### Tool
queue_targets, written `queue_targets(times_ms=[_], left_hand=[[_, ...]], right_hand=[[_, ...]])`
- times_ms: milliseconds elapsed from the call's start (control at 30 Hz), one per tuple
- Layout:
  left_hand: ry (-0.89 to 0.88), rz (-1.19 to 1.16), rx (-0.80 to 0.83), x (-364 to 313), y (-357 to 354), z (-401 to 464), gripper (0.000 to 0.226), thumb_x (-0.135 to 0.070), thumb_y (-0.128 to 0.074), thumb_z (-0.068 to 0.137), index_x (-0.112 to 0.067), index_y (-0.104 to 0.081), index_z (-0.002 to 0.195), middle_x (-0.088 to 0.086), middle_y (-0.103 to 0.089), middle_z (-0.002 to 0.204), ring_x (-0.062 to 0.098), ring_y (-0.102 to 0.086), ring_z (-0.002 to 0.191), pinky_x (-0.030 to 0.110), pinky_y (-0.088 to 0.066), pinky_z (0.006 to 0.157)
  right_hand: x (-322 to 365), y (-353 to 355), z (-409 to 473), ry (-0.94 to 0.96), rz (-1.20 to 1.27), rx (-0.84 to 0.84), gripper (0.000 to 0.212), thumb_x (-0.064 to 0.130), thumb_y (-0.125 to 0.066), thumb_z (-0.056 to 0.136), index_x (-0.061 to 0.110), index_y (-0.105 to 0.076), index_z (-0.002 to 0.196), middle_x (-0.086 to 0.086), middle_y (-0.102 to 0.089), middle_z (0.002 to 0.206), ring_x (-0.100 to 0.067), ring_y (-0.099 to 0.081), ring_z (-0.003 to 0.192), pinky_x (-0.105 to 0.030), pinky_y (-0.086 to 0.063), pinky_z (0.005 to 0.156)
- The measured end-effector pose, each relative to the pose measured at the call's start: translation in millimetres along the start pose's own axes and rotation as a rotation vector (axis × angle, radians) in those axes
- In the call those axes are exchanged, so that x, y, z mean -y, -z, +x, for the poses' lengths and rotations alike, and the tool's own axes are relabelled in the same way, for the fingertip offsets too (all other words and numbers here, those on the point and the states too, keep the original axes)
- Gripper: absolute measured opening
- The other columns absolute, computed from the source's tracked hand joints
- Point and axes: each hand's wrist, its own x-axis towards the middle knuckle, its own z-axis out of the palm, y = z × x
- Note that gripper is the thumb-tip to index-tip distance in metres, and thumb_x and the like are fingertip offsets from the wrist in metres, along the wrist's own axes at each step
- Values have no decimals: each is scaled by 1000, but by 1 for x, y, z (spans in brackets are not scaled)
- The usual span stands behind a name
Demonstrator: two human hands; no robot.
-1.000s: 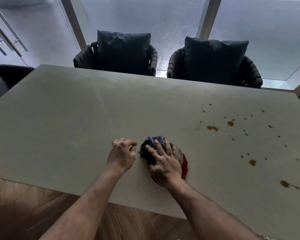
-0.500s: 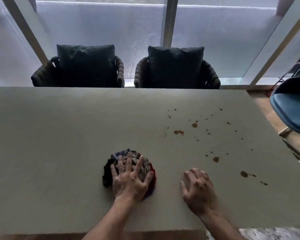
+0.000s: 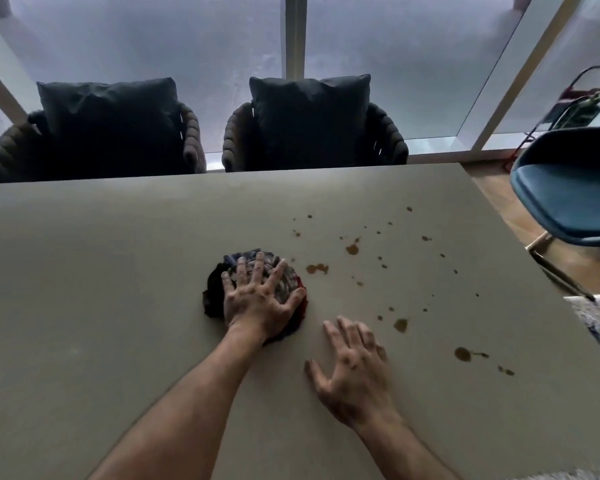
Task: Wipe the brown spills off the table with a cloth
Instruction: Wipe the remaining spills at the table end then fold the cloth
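Note:
A crumpled dark blue, grey and red cloth (image 3: 216,293) lies on the beige table (image 3: 101,271) near its middle. My left hand (image 3: 257,301) presses flat on top of it with fingers spread. Just right of the cloth is a brown spill (image 3: 317,269), a short gap from the cloth's edge. More brown drops scatter to the right: a blot (image 3: 352,250) further back, one (image 3: 400,324) nearer, and one (image 3: 462,354) by the right edge. My right hand (image 3: 354,372) rests palm down on the bare table, fingers apart, holding nothing.
Two dark wicker chairs with black cushions (image 3: 108,129) (image 3: 312,123) stand at the table's far side before a window. A blue chair (image 3: 568,202) stands off the right end. The table's right edge runs diagonally close to the outer drops.
One second ago my right hand was on the cloth; my left hand has taken it over and pushed it right, toward the spills. My right hand now lies flat on the table.

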Motion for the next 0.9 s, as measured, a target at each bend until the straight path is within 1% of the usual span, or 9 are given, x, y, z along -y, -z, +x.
queue_targets(times_ms=[167, 233, 333, 433, 600, 667, 700, 767, 900], left_hand=[[-286, 24, -73, 1, -7, -49, 71, -79, -29, 76, -47, -35, 139, -4, -32, 155, 25, -27, 145, 45, -16, 120], [-259, 33, -123, 37, -7, -67, 70, -79, -26, 77, -44, -43, 135, -5, -40, 150, 24, -37, 140, 40, -20, 116], [-60, 48, -89, 73, 6, -58, 81, -84, -7, 73, -47, -34, 140, -8, -28, 156, 19, -24, 146, 39, -15, 121], [79, 31, -36, 63, 11, -18, 79, -83, -10, 71, -52, -18, 143, -10, -11, 160, 18, -7, 149, 42, -6, 122], [55, 19, 2, 13, 12, 68, 73, -78, -18, 78, -49, -13, 144, -9, -3, 161, 22, 0, 149, 47, -3, 121], [-41, 30, 23, -19, 13, 88, 76, -80, -18, 76, -48, -12, 145, -8, -3, 161, 24, 1, 149, 48, -1, 121], [-98, 36, 34, -37, 12, 87, 77, -81, -18, 75, -48, -11, 145, -7, -3, 161, 24, 1, 149, 49, 0, 121], [-242, 41, 79, -53, 3, 93, 80, -82, -17, 74, -47, -12, 145, -6, -5, 161, 25, 1, 149, 50, 2, 121], [-380, 6, -56, -43, -9, 53, 73, -79, -21, 77, -47, -23, 142, -6, -21, 159, 22, -14, 148, 46, -8, 122]], right_hand=[[-13, 7, -1, 50, 70, 39, 80, 61, -47, 74, 29, -31, 146, 6, -28, 155, -16, -19, 143, -32, -17, 116], [-17, 11, 0, 64, 81, 80, 82, 61, -48, 74, 29, -28, 147, 8, -23, 156, -13, -16, 144, -30, -15, 116], [-19, 17, 4, 74, 106, 101, 83, 62, -49, 75, 28, -26, 147, 9, -21, 156, -14, -14, 144, -29, -12, 117], [-18, 21, 7, 77, 135, 118, 83, 61, -49, 75, 30, -22, 148, 12, -18, 156, -11, -11, 143, -27, -10, 117], [-16, 19, 9, 76, 137, 131, 85, 62, -50, 72, 35, -20, 147, 18, -13, 157, -6, -5, 144, -23, -10, 115], [-14, 25, 5, 86, 76, 115, 87, 64, -65, 59, 31, -45, 138, 14, -37, 149, -10, -32, 139, -28, -34, 108], [-15, 29, 0, 77, 77, 112, 87, 65, -73, 44, 28, -62, 123, 11, -56, 135, -13, -53, 125, -30, -50, 93], [-4, 19, 5, 33, 22, 79, 86, 63, -78, 24, 23, -75, 99, 8, -72, 109, -15, -70, 98, -28, -58, 66], [-7, 18, 14, -44, 9, 11, 80, 43, -86, 33, 11, -73, 106, -3, -72, 109, -24, -70, 98, -38, -57, 75]])
